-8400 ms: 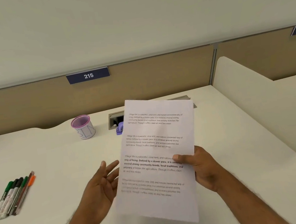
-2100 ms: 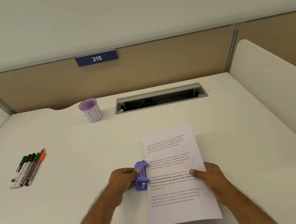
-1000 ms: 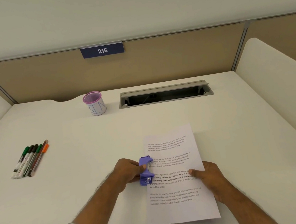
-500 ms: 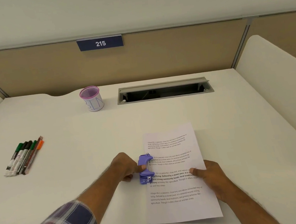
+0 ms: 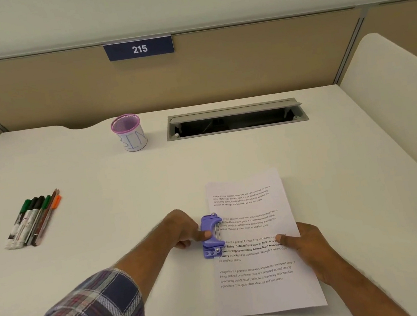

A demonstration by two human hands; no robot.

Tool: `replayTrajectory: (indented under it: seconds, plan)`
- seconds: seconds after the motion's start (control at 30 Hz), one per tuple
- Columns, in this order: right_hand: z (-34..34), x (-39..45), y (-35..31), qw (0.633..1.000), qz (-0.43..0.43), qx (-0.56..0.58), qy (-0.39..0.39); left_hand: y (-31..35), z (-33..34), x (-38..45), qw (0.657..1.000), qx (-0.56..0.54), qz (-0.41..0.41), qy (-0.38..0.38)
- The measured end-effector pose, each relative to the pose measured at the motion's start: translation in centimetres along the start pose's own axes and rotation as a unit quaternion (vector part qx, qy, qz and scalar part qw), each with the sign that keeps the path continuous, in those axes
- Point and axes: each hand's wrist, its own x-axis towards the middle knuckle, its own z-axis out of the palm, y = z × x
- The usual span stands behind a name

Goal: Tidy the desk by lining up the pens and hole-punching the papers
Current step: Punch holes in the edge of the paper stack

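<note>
pens (image 5: 34, 220) left, papers (image 5: 258, 244) right

Counted on the white desk (image 5: 228, 155): approx. 6 pens and markers (image 5: 34, 219) laid side by side (exact no. hard to tell), 1 purple plastic hole punch (image 5: 210, 235), 1 printed white paper stack (image 5: 256, 244) (sheet qty. not discernible), 1 pink-rimmed mesh cup (image 5: 129, 132), 2 hands seen.

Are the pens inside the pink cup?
No, the pens lie side by side on the desk at the left, well apart from the pink cup standing near the back.
</note>
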Motion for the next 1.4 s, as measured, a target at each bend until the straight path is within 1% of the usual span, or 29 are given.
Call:
replayTrajectory:
  seconds: [0.13, 0.4, 0.53, 0.63, 0.83, 1.2, 1.4]
  plan:
    - [0.0, 0.1, 0.0, 1.0, 0.001, -0.004, 0.0, -0.3, -0.1, 0.6, 1.0, 0.007, 0.012, 0.006]
    - [-0.1, 0.1, -0.1, 1.0, 0.002, -0.008, -0.01, -0.8, 0.5, 1.2, 0.997, 0.067, 0.019, 0.041]
    - [0.0, -0.2, -0.3, 1.0, 0.005, -0.002, -0.008, -1.1, 1.0, 1.0, 0.991, 0.1, 0.039, 0.086]
    - [0.0, -0.4, -0.3, 1.0, 0.007, -0.002, -0.005, -1.1, 1.1, 0.5, 0.989, 0.118, 0.038, 0.079]
    - [0.2, -0.8, -0.2, 1.0, 0.0, -0.005, 0.007, -1.7, 1.6, 0.4, 0.992, 0.082, 0.042, 0.091]
    - [0.4, -0.9, -0.5, 1.0, 0.01, -0.009, 0.012, -2.4, 1.6, 1.1, 0.993, 0.058, 0.049, 0.092]
    - [0.5, -1.0, -0.6, 1.0, 0.007, -0.009, 0.01, -2.7, 1.7, 0.7, 0.983, 0.115, 0.032, 0.141]
